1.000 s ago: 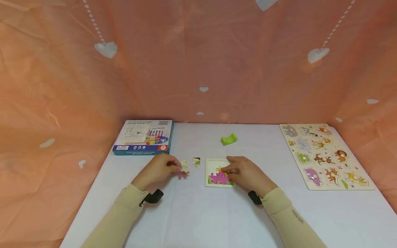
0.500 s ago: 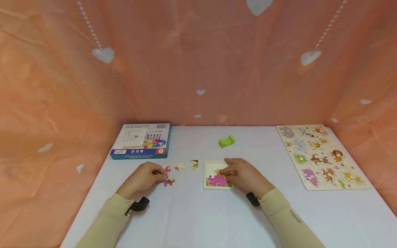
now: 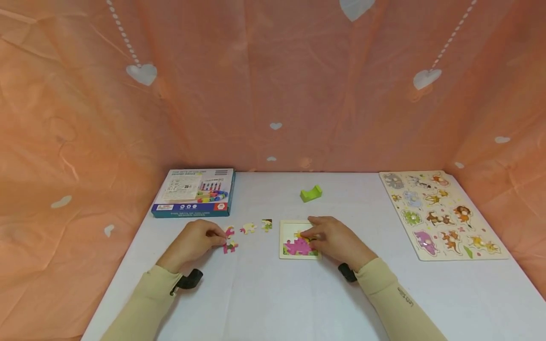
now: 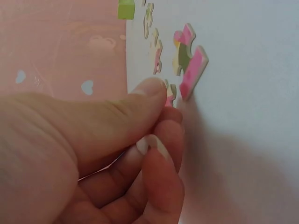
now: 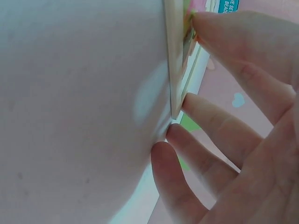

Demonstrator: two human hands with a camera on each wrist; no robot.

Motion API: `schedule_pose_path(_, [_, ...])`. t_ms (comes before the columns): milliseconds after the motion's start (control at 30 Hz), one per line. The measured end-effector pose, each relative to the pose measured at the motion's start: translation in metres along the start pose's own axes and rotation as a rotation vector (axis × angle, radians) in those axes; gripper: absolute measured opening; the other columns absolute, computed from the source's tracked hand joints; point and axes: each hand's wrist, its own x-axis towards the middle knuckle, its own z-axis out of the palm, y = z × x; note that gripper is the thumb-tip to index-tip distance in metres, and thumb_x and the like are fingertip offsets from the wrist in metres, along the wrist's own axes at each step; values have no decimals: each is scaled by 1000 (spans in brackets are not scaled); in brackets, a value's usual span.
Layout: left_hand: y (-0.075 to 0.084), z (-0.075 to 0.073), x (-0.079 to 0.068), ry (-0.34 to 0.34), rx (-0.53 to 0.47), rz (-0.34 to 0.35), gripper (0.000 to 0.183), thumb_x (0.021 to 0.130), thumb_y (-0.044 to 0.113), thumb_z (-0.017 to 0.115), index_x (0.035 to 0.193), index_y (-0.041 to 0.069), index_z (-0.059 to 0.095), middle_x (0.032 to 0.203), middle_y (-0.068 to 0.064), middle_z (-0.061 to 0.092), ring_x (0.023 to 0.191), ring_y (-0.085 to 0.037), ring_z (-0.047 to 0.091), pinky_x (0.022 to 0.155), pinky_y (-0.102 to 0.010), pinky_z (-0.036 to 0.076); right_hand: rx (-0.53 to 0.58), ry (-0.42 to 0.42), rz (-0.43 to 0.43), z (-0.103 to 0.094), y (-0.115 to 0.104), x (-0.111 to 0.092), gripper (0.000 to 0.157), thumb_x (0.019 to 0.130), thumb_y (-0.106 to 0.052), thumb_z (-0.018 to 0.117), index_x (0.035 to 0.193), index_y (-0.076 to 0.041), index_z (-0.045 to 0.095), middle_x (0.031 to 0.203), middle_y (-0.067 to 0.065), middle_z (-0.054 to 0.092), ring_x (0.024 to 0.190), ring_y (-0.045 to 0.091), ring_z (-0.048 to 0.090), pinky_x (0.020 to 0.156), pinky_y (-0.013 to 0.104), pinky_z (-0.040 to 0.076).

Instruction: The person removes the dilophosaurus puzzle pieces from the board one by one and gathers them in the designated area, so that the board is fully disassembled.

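Note:
In the head view my left hand [image 3: 194,241] pinches a pink-and-white puzzle piece [image 4: 170,95] between thumb and index finger, just above the table. Right beside it lies another jigsaw piece [image 3: 230,246], pink with a green middle. At centre sits a small wooden puzzle tray [image 3: 287,222] with a pink picture [image 3: 300,247] partly assembled in its lower half. Over its right side is my right hand [image 3: 337,239]. Its thumb and index finger pinch a small yellowish piece [image 3: 306,240], mostly hidden by them, while another finger touches the tray's edge.
Two loose puzzle pieces, one cream and pink [image 3: 248,228] and one green and brown [image 3: 267,225], lie between hand and tray. A boxed bead set [image 3: 194,193] stands back left. Behind the tray is a green curved block [image 3: 311,193]. An animal peg puzzle board [image 3: 443,215] lies at right.
My left hand has moved left with the pink-and-green piece, set it down, and shifted to the pink-and-white piece beside it. My right hand has stayed on the tray. The camera has tilted slightly.

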Motion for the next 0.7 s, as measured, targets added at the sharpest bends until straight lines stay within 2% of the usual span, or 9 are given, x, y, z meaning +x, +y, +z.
schedule_pose_path(133, [9, 3, 2, 35, 46, 49, 7, 101, 15, 77, 102, 12, 83, 99, -1, 78, 96, -21, 65, 90, -34, 57, 1, 1, -19, 0, 2, 1, 29, 96, -17, 80, 124, -23, 83, 159, 15, 59, 152, 42, 49, 125, 61, 39])
schedule_pose_path(267, [31, 16, 8, 27, 29, 109, 7, 99, 13, 76, 101, 10, 82, 92, -3, 77, 83, -21, 66, 76, -33, 56, -12, 3, -31, -1, 3, 1, 32, 95, -18, 82, 127, -22, 82, 158, 15, 59, 150, 43, 50, 123, 62, 40])
schedule_pose_path(367, [54, 33, 15, 14, 54, 158, 6, 98, 10, 76, 100, 10, 82, 92, -4, 76, 79, -21, 65, 71, -33, 55, -26, 4, -30, 0, 3, 2, 38, 95, -18, 83, 133, -21, 79, 158, 15, 60, 150, 41, 51, 124, 61, 40])
schedule_pose_path(467, [74, 55, 24, 10, 122, 217, 3, 98, 12, 79, 99, 12, 82, 95, 1, 76, 86, -17, 63, 79, -34, 56, -47, 3, -30, 1, 3, 4, 48, 94, -19, 84, 141, -17, 73, 157, 14, 61, 149, 39, 54, 123, 59, 42])
schedule_pose_path(567, [89, 78, 34, -29, 151, 247, 5, 98, 17, 81, 100, 13, 81, 95, 3, 74, 92, -17, 62, 88, -35, 56, -72, 1, -30, 0, 3, 5, 55, 94, -20, 85, 146, -12, 68, 157, 13, 61, 148, 38, 55, 122, 57, 43])
schedule_pose_path(700, [106, 103, 48, -93, 190, 277, 11, 98, 22, 80, 105, 12, 80, 94, 2, 72, 91, -18, 63, 88, -36, 56, -73, 4, -25, -3, 4, 4, 52, 94, -20, 85, 143, -9, 70, 158, 15, 60, 148, 39, 55, 122, 58, 44])
